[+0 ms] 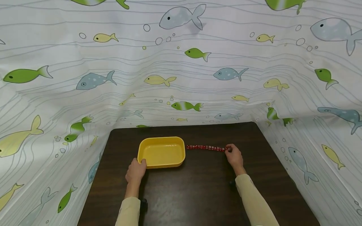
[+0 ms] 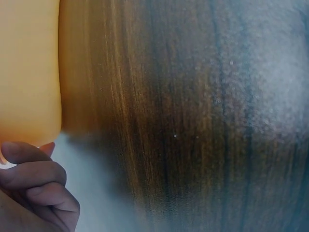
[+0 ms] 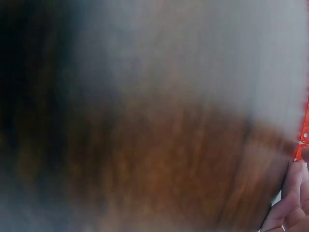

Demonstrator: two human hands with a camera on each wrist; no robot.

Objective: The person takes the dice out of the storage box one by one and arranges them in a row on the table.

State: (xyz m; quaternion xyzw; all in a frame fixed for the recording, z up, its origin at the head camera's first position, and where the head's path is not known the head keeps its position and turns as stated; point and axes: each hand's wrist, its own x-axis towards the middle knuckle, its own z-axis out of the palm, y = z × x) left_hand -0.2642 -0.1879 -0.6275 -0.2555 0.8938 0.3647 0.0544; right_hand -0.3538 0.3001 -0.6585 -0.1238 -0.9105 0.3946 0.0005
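A yellow tray lies on the dark table, left of the middle. My left hand grips its near left corner, thumb over the rim; the left wrist view shows curled fingers at the tray's edge. To the right of the tray runs a long row of small red dice with white pips. At the row's right end my right hand pinches the last die between thumb and forefinger. In the right wrist view a red die shows at the fingertips by the right edge.
The dark wood-grain table fills the lower middle. A white curtain printed with fish hangs behind it and along both sides, close to the table's edges. Pale sleeves cover both forearms.
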